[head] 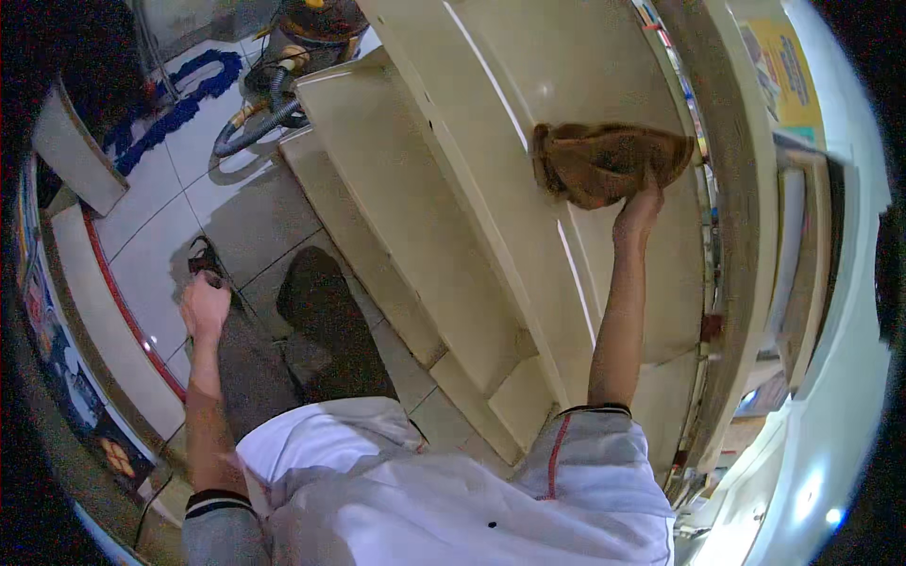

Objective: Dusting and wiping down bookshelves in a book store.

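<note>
My right hand (637, 211) grips a brown cloth (601, 170), which lies spread and folded against a smooth cream panel (580, 78) of the shelving. The fingers are partly hidden by the cloth. On the other side, my left hand (205, 305) is closed around a small dark object (202, 256) held over the tiled floor. Its black top sticks out above the fist, but its kind is unclear. Both arms are stretched far apart.
Cream stepped shelves (396, 177) run diagonally through the middle. A grey corrugated hose (262, 127) curls on the tiles (205, 187) beside a fringed blue mop head (166, 127). At left stands a low cream unit with a red edge strip (117, 283); goods line a ledge at right.
</note>
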Available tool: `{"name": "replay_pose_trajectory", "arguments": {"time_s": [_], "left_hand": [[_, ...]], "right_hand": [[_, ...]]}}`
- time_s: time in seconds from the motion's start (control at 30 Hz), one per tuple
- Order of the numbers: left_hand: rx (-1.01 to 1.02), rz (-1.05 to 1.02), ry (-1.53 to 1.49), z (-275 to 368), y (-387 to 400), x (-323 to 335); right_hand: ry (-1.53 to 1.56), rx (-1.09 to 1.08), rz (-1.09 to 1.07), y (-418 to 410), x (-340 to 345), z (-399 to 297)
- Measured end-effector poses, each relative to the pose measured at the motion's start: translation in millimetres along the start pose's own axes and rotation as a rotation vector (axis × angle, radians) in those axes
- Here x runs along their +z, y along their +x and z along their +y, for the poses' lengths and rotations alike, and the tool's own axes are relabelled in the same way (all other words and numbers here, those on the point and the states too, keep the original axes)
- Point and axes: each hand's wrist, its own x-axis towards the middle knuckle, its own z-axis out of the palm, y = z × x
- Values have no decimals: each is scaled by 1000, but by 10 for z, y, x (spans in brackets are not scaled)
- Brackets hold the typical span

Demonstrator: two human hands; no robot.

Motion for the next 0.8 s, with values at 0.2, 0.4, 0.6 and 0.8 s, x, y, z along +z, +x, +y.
{"name": "replay_pose_trajectory", "arguments": {"time_s": [0.2, 0.4, 0.6, 0.8], "left_hand": [[48, -12, -79, -136, -5, 45], [37, -6, -132, -326, -44, -5], [139, 60, -145, -479, 85, 191], [141, 72, -227, -555, 85, 177]], "right_hand": [[211, 444, -85, -542, -938, -249], [-594, -101, -121, -1148, -2342, -72], [-450, -295, -17, -2030, -1659, -807], [607, 90, 110, -1993, -1863, -783]]}}
